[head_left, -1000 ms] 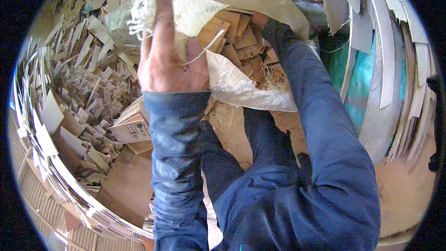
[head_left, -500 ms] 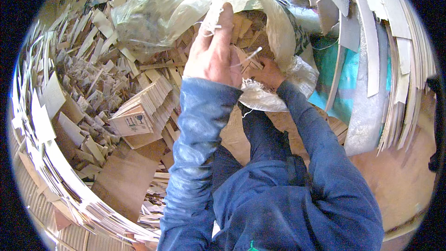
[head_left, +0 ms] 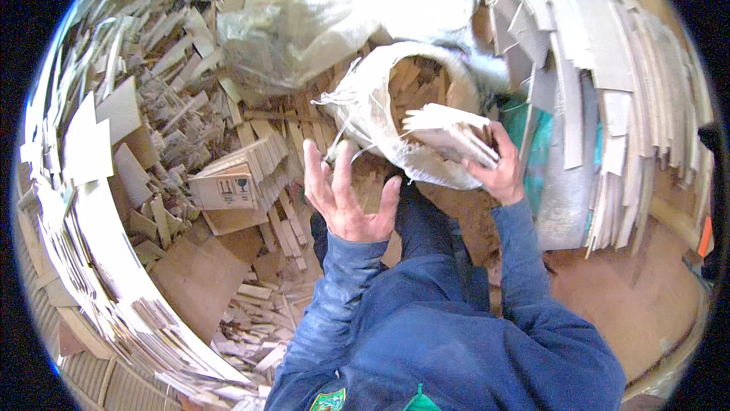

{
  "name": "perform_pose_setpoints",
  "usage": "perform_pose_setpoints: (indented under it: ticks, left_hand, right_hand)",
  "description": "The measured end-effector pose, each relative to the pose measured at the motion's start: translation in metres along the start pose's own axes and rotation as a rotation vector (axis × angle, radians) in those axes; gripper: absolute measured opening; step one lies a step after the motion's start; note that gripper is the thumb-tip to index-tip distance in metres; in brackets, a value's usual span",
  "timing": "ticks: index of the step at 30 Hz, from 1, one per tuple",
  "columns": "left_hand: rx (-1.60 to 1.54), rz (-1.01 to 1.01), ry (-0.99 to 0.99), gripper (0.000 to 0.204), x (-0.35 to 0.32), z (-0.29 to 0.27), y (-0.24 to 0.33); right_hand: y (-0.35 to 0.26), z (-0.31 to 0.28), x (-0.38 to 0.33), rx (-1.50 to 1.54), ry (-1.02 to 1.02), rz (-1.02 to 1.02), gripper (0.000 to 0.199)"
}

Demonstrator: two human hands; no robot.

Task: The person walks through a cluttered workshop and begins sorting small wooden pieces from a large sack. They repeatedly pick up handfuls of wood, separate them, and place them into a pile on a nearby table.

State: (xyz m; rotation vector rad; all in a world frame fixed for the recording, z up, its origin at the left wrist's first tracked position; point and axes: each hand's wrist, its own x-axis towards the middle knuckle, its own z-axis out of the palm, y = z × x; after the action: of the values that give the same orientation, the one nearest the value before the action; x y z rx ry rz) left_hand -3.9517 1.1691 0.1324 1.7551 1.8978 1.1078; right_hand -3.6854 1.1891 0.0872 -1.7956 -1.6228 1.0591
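My right hand (head_left: 503,171) grips a small bundle of thin flat offcuts (head_left: 449,128), pale and stacked together, at the near right rim of a white woven sack (head_left: 376,99). The sack's mouth faces up, its edge frayed with loose threads, and more offcuts (head_left: 414,80) show inside. My left hand (head_left: 346,194) is held with fingers spread and nothing in it, to the near left of the sack. Beneath it the ground is strewn with scraps.
Loose scraps (head_left: 171,133) heap up on the left, beside a cardboard piece with printed symbols (head_left: 228,190). Long thin strips (head_left: 631,107) stack along the right, over teal sheeting (head_left: 536,160). A crumpled translucent plastic sheet (head_left: 296,38) lies behind the sack.
My left hand has let go of the sack and drawn back toward me, fingers spreading. My right hand has come up out of the sack's mouth with a bundle of offcuts. The sack's opening shows wider.
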Motion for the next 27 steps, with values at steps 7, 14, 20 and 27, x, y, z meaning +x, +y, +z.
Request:
perform_pose_setpoints:
  ticks: [7, 14, 20, 27]
  left_hand:
    - [-1.059, -0.592, -0.386, 0.108, -0.009, -0.072, -0.015]
    - [-1.705, -0.406, -0.007, 0.095, 0.026, -0.130, -0.067]
    - [-2.360, -0.203, -0.007, 0.088, 0.000, -0.235, -0.126]
    - [-2.123, -0.158, 0.490, 0.092, -0.079, -0.348, -0.175]
  right_hand:
    - [-0.214, -0.014, 0.001, 0.114, -0.027, -0.560, 0.045]
    - [-0.353, 0.091, -0.056, 0.040, -0.104, -0.581, 0.066]
    - [-0.423, 0.170, -0.079, 0.094, -0.676, -0.649, 0.075]
    - [-0.484, 0.277, -0.099, 0.329, -1.356, -0.346, 0.064]
